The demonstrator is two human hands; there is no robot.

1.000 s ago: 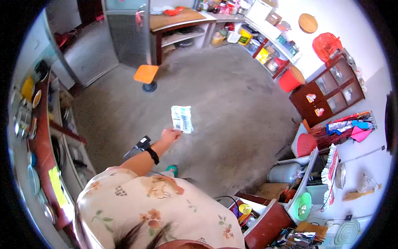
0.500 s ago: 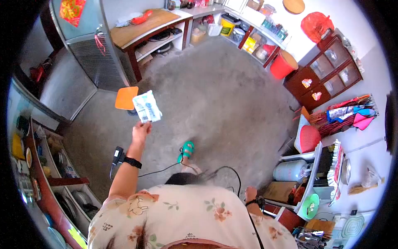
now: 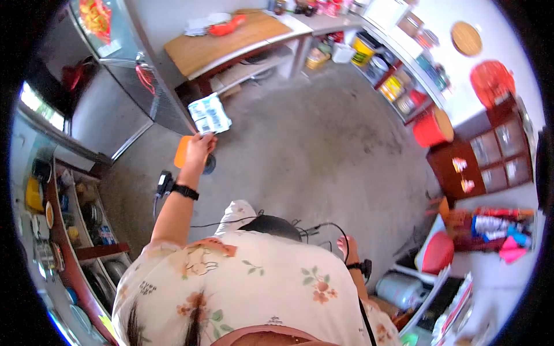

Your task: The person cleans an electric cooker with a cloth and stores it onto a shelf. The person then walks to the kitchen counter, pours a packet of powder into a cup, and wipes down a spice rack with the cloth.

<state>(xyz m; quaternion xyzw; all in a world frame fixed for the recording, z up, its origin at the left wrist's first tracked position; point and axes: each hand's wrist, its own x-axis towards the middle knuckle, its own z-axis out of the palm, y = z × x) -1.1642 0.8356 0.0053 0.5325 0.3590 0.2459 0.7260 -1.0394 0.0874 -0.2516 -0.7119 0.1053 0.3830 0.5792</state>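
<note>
Stretched out ahead on the left side, my left hand (image 3: 201, 146) pinches the lower edge of a white and blue printed packet (image 3: 209, 113). The packet is held up over the floor, near the wooden-topped table. Below my left hand is an orange stool (image 3: 183, 151), partly covered by the hand and forearm. At my right side hangs my right hand (image 3: 347, 248), low beside my body, near a black cable. Its fingers are small and blurred, so their pose is unclear.
A wooden-topped table (image 3: 231, 40) stands ahead, with a red bag (image 3: 227, 26) on it. A metal-framed door (image 3: 130, 81) is at the left, shelves (image 3: 81, 219) below it. On the right are a red bucket (image 3: 431, 129), a brown cabinet (image 3: 461, 170) and a gas cylinder (image 3: 400, 290).
The view has shifted toward the table. My left hand has carried the packet from over the floor, past the stool, toward the table. My right hand has come into view at my side.
</note>
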